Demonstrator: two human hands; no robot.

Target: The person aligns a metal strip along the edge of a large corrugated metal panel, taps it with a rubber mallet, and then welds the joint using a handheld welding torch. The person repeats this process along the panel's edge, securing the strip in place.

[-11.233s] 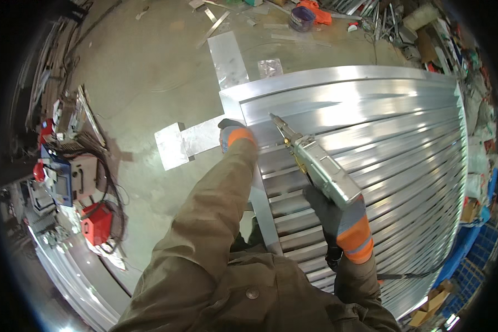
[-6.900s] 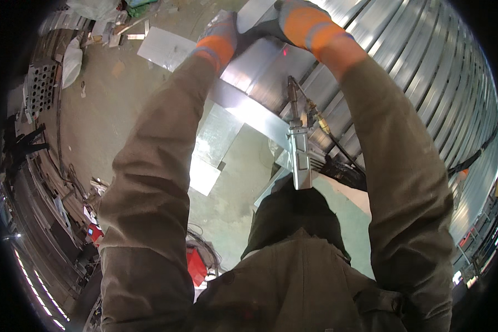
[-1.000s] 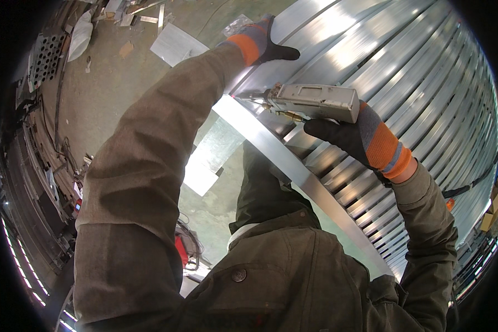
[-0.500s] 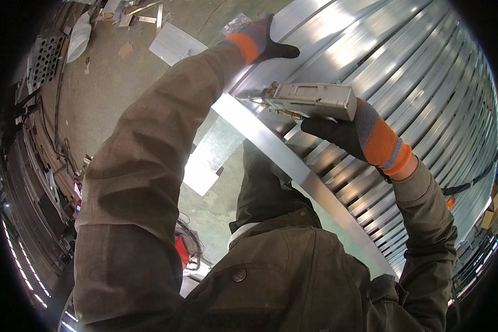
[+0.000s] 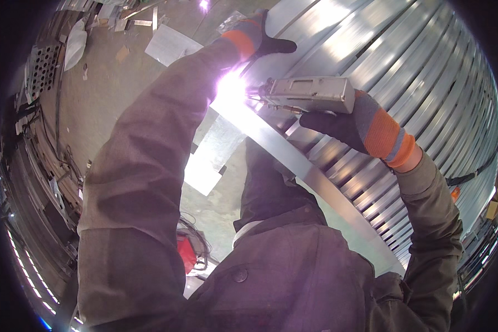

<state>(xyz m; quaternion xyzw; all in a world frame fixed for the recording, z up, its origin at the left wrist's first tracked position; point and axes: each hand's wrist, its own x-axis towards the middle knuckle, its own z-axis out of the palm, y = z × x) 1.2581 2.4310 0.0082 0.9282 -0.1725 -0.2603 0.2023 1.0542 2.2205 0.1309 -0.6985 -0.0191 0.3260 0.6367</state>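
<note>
Right hand point(image 5: 371, 130): where upper-centre glare point(image 5: 231, 88) burns, I aim the welding torch point(image 5: 312, 93) — fingers gripping it.
Left hand point(image 5: 251, 39): thumb splayed from fingers — likely steadying the slatted metal panel point(image 5: 351, 52).

- Worn on the head, on the left side of a pair, peering steeply down from beside the slatted metal panel point(image 5: 365, 72).
- Near enough to crowd the space before the panel with jacket point(image 5: 282, 276) and sleeves point(image 5: 138, 166), reaching farther to the hands point(image 5: 253, 39) over the panel.
- Fisheye-wide, taking in floor point(image 5: 105, 99) left of the panel, bending its slats.
</note>
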